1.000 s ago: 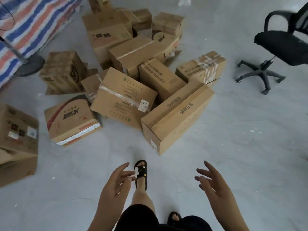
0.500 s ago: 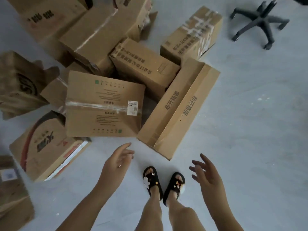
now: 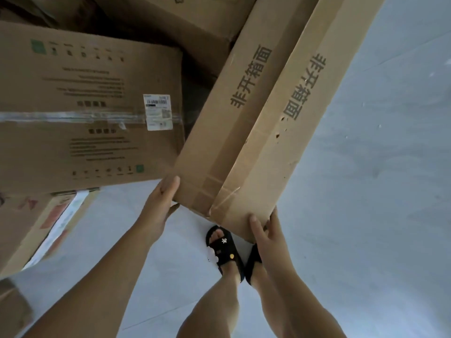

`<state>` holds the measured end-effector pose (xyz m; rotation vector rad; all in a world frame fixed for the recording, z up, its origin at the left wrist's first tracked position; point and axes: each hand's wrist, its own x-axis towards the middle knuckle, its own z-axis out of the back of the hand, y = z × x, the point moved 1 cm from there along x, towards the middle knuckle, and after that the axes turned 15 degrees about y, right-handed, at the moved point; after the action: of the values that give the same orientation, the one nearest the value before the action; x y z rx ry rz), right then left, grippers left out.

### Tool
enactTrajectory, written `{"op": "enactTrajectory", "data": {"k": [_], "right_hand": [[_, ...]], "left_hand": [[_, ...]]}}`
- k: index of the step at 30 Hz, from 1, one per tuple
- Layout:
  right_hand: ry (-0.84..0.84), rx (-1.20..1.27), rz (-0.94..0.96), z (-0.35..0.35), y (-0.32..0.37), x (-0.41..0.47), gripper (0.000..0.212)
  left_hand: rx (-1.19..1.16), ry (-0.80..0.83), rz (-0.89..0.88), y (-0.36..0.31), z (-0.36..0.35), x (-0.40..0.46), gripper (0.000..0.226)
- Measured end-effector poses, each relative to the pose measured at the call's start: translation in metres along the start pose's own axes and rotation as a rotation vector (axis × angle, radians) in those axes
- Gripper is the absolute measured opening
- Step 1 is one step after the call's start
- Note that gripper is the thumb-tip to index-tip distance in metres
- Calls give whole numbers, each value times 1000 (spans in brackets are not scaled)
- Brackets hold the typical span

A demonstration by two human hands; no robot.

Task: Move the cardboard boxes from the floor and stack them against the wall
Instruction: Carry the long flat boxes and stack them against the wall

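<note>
A long cardboard box [image 3: 263,123] with dark printed characters on two faces lies diagonally on the grey floor, its near end right above my feet. My left hand [image 3: 161,206] grips the left corner of that near end, thumb on top. My right hand [image 3: 266,230] holds the right corner, fingers wrapped over the bottom edge. To the left lies a wide flat box [image 3: 85,111] with clear tape and a white shipping label.
More boxes fill the top of the view [image 3: 185,18], and a box with red and white print [image 3: 41,223] sits at the left. My sandalled feet [image 3: 227,252] stand right under the long box's near end. Bare grey floor [image 3: 378,191] stretches to the right.
I have bent down close to the pile. Both hands went from open in the air to gripping the near end of the long box.
</note>
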<state>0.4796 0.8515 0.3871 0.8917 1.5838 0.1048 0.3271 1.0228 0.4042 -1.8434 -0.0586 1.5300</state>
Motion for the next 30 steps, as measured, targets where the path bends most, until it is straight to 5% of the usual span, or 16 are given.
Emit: {"op": "enactTrajectory", "data": {"k": [6, 10, 18, 30], "right_hand": [[-94, 160, 135, 3, 29, -25, 66], [-208, 345, 283, 10, 90, -71, 48], [-279, 265, 296, 2, 158, -186, 44], [-238, 153, 393, 0, 145, -359, 41]], "left_hand": [[-80, 5, -59, -13, -31, -18, 25], [-222, 30, -130, -48, -66, -56, 33], [-248, -8, -193, -124, -109, -177, 14], [-318, -10, -319, -101, -149, -354, 10]]}}
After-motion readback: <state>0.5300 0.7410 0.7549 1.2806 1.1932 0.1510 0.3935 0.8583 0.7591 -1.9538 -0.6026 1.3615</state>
